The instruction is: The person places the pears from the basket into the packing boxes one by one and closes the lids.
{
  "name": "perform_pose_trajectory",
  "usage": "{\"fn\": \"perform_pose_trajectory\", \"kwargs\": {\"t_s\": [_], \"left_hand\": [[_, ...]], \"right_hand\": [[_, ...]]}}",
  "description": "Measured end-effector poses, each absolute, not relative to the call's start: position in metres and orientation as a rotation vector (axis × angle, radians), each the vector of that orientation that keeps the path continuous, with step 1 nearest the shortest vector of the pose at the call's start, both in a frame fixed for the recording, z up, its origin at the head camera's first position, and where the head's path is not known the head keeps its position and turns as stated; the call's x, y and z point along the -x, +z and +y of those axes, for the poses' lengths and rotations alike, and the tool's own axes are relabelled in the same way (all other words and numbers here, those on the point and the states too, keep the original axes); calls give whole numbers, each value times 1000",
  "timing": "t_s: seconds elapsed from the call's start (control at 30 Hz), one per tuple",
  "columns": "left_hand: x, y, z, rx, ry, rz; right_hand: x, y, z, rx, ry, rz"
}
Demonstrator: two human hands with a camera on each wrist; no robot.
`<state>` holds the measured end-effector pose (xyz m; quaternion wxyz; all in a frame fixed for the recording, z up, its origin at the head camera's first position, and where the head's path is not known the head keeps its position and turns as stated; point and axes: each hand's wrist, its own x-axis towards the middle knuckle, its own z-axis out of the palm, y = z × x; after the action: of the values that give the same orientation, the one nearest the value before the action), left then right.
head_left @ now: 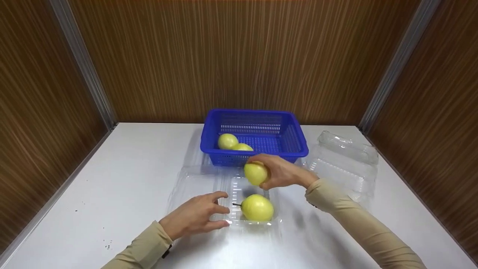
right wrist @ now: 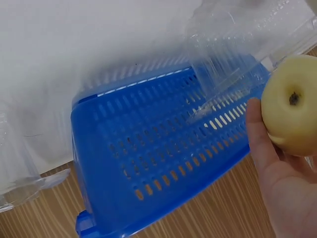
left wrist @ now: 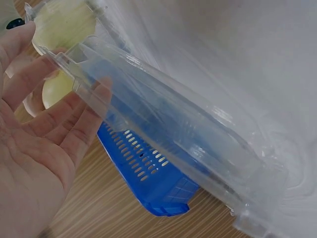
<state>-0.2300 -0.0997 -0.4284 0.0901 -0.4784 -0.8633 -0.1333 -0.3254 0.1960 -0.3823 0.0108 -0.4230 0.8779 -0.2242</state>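
The right hand (head_left: pixel 282 172) grasps a yellow pear (head_left: pixel 255 173), thumb and fingers curved round its smooth, rounded body, and holds it above a clear plastic container (head_left: pixel 198 181) at the middle of the tabletop (head_left: pixel 123 179). The right wrist view shows the dark, dimpled end of this fruit. The container lies open, its thin, glossy walls moulded with ribs and a raised rim. In its right half, by the side facing the person, sits a second pear (head_left: pixel 257 207), plump and tapered, its thin dark stem pointing toward the tabletop's left edge.

The left hand (head_left: pixel 198 216) is released, its fingers spread at the container's near side; whether the fingertips touch the plastic, I cannot tell.

Close to the tabletop's far edge, about midway between its far corners, stands a blue plastic basket (head_left: pixel 280 154), rectangular, with slotted walls and a broad rim. Two more pears (head_left: pixel 227 141) rest together toward its left side. Toward the far right corner, by the right edge, lie other clear containers (head_left: pixel 336 168), ribbed and shiny. The tabletop is white and smooth; wood-grained panels (head_left: pixel 242 56) with fine streaks rise around it.
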Motion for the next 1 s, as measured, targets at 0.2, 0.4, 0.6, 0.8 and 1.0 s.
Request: {"fn": "perform_pose_trajectory", "kwargs": {"t_s": [0.2, 0.4, 0.6, 0.8, 1.0], "left_hand": [[230, -428, -100, 1422, -399, -2572], [231, -429, -100, 1433, -374, -2545], [231, -429, -100, 1424, -362, -2544], [231, -429, -101, 1412, -368, -2587], [231, -428, -102, 1386, -394, -2615]], "right_hand": [[327, -394, 190, 1308, -530, 2698], [333, -404, 190, 1280, -461, 2654], [335, -407, 189, 1282, -450, 2624], [336, -408, 189, 1275, -486, 2583], [336, -400, 195, 1255, -568, 2568]]}}
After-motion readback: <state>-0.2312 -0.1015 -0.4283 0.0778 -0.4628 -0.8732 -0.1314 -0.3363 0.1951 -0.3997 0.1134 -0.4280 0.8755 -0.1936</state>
